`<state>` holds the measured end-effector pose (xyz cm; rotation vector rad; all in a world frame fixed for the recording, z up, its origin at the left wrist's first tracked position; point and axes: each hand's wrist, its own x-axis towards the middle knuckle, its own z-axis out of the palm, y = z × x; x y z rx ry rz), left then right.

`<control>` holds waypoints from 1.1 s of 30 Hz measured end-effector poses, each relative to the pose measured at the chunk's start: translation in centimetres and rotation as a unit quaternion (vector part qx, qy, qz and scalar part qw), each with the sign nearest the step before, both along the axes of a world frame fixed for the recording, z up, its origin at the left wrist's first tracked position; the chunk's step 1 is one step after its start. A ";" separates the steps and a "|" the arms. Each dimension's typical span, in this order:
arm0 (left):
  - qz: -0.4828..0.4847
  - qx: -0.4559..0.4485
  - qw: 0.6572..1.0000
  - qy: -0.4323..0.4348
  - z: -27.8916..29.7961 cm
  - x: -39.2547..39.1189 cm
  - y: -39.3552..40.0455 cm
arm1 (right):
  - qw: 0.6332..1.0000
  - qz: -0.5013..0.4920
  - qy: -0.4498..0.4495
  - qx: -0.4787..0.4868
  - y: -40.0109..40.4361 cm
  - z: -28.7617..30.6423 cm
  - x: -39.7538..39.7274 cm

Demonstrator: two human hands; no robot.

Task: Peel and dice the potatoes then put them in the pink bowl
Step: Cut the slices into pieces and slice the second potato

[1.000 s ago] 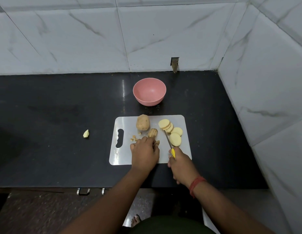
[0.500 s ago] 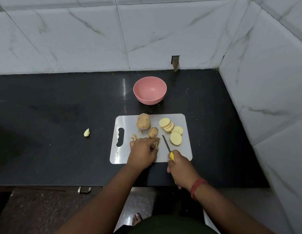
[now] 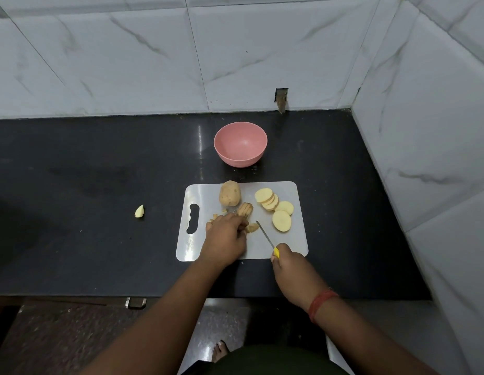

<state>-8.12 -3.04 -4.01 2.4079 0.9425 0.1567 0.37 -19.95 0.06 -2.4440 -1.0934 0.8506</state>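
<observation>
the left hand (image 3: 225, 239) has its fingers curled down over small cut potato pieces (image 3: 251, 228) on the white cutting board (image 3: 295, 239); the right hand (image 3: 292, 269) grips a yellow-handled knife (image 3: 265, 236), blade angled over the board. an unpeeled potato (image 3: 229, 193) and round slices (image 3: 274, 208) lie further back. the pink bowl (image 3: 240, 144) stands behind the board on the black counter (image 3: 73, 185).
</observation>
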 end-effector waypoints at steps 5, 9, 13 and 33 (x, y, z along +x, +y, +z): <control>0.019 0.010 1.000 -0.017 -0.3 0.2 -0.3 | 1.000 0.014 -0.008 -0.003 0.3 0.1 -0.3; 0.031 0.006 0.999 -0.026 -0.3 0.5 -0.4 | 1.000 0.016 -0.006 -0.009 0.8 -0.2 -0.5; 0.024 0.014 0.999 -0.025 -0.3 0.6 -0.3 | 1.000 0.018 -0.006 -0.019 1.2 -0.2 -0.6; 0.010 0.062 0.998 -0.012 -0.5 0.5 -0.1 | 0.988 0.025 0.042 -0.146 1.2 -1.2 -0.6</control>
